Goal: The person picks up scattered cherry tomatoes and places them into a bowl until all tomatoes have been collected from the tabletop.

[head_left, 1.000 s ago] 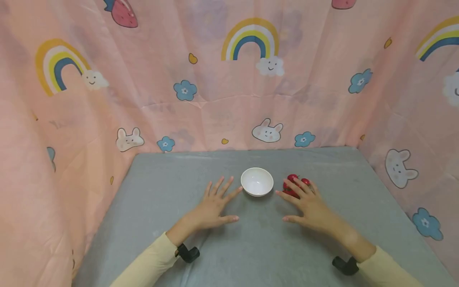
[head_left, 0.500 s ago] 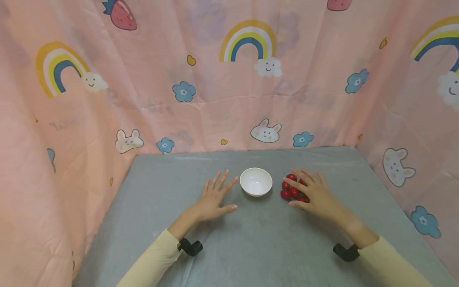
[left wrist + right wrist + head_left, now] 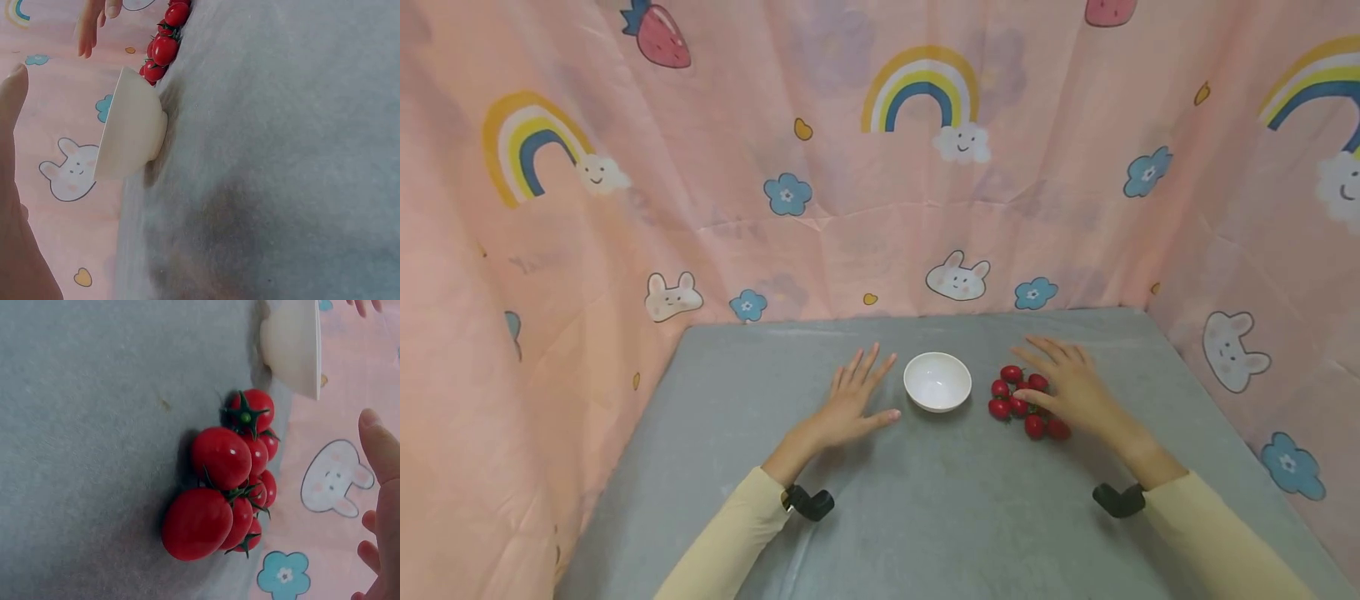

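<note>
Cloth (image 3: 865, 192) hangs pink beyond my grey worktop (image 3: 910, 508); left hand (image 3: 846, 407) spread near the bowl (image 3: 937, 383), right hand (image 3: 1073, 388) spread near tomatoes (image 3: 1018, 406).

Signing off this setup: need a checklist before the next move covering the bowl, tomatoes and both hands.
1. White bowl upright on the grey cloth: ok.
2. Bowl empty: ok, bare inside in the head view.
3. Left hand holding nothing: ok, beside the bowl.
4. Right hand holding nothing: ok.
5. Cherry tomatoes unobstructed in the head view: not ok, right hand overlaps some.
6. Tomatoes all joined by stems: cannot tell.
</note>
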Demonstrator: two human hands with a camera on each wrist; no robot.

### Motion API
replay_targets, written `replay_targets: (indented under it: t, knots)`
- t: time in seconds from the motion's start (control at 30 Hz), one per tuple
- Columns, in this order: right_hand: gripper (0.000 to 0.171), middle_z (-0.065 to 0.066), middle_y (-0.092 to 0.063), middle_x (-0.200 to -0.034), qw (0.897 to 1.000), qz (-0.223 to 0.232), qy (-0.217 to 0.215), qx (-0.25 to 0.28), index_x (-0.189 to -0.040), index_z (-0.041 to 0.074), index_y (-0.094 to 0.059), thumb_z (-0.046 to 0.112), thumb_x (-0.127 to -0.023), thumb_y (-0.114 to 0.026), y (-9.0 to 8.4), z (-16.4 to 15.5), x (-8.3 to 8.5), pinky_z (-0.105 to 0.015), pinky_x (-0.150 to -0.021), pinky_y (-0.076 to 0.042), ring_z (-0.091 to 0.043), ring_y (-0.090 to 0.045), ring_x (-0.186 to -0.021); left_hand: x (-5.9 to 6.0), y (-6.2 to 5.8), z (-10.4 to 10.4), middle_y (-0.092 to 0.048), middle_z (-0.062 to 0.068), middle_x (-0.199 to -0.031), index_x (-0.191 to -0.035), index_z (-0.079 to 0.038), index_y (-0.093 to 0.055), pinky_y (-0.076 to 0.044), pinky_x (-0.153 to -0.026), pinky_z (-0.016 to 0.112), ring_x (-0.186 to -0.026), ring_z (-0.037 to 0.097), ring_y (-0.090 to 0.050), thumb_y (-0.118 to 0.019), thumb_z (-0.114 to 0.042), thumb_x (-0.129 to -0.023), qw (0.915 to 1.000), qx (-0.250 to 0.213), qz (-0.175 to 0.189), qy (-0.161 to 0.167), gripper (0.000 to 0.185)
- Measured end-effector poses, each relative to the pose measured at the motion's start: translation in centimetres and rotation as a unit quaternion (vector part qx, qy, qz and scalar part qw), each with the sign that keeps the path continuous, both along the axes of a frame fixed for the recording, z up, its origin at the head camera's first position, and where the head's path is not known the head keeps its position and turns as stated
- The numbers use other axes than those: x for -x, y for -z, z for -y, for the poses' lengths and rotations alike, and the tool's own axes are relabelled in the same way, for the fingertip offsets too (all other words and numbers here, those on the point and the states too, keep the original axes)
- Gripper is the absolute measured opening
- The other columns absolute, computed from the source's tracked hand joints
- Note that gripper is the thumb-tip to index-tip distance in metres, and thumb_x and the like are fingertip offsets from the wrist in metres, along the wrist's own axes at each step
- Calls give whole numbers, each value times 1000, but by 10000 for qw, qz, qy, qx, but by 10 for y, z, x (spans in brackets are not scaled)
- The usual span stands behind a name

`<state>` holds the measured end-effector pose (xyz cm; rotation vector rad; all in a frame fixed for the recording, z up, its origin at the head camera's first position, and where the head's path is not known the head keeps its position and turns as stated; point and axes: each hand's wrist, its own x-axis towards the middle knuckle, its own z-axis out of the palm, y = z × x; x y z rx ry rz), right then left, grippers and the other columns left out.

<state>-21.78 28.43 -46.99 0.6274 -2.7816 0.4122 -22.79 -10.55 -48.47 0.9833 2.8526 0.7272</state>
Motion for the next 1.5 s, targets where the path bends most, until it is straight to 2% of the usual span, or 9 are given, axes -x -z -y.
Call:
replay_targets:
  t: [0.1, 0.23, 0.6, 0.8, 1.0, 1.3, 1.5]
  knots:
    - [73, -21, -43, -150, 9999, -69, 58, 80, -146, 16, -48, 35, -83, -79, 1, -2, 5, -69, -109, -20, -45, -37, -135, 4, 0, -2, 11, 2, -168, -158, -40, 5, -3, -118, 70, -156, 33, 10, -25, -85, -86, 10000, -49, 73, -17, 90]
    - [69, -22, -46, -147, 9997, -132, 142, 122, -143, 12, -51, 32, -83, -79, 3, -1, 10, -69, -109, -22, -44, -39, -135, 8, 1, -6, 14, -1, -168, -159, -38, 2, -3, -119, 69, -156, 32, 11, -40, -75, -92, 9998, -107, 172, -12, 88]
    - [60, -22, -51, -142, 9988, 74, 478, 29, -138, 9, -56, 33, -86, -76, 15, -1, 29, -67, -108, -23, -45, -42, -132, 21, 8, -20, 10, 2, -169, -160, -33, -1, -4, -120, 67, -156, 33, 9, -55, -55, -96, 9992, -137, 331, -184, 86]
    - [56, -23, -53, -139, 9982, 186, 578, 32, -134, 7, -60, 35, -88, -75, 22, -3, 37, -68, -109, -24, -45, -42, -130, 30, 17, -25, 11, 2, -169, -160, -31, -1, -3, -120, 66, -156, 37, 6, -54, -56, -96, 9986, -89, 456, -264, 87]
    - [55, -22, -53, -140, 9968, 424, 684, 14, -132, 7, -62, 39, -89, -72, 31, -4, 44, -67, -109, -25, -44, -42, -131, 38, 29, -28, 4, 11, -169, -161, -30, -3, -4, -120, 67, -155, 42, 4, -46, -67, -95, 9980, -145, 573, -230, 87]
    - [47, -24, -55, -138, 9942, 777, 738, 59, -123, 6, -68, 40, -91, -70, 37, -3, 49, -68, -111, -22, -44, -43, -131, 38, 34, -33, 4, 13, -169, -161, -28, -4, -1, -120, 66, -156, 40, 6, -45, -66, -95, 9960, -208, 842, -232, 86]
    - [45, -24, -58, -135, 9936, 849, 744, 82, -117, 5, -71, 41, -90, -70, 40, -3, 51, -68, -110, -23, -44, -45, -129, 41, 40, -34, 5, 11, -169, -161, -30, -2, -1, -120, 66, -156, 37, 8, -38, -75, -92, 9947, -185, 977, -253, 89]
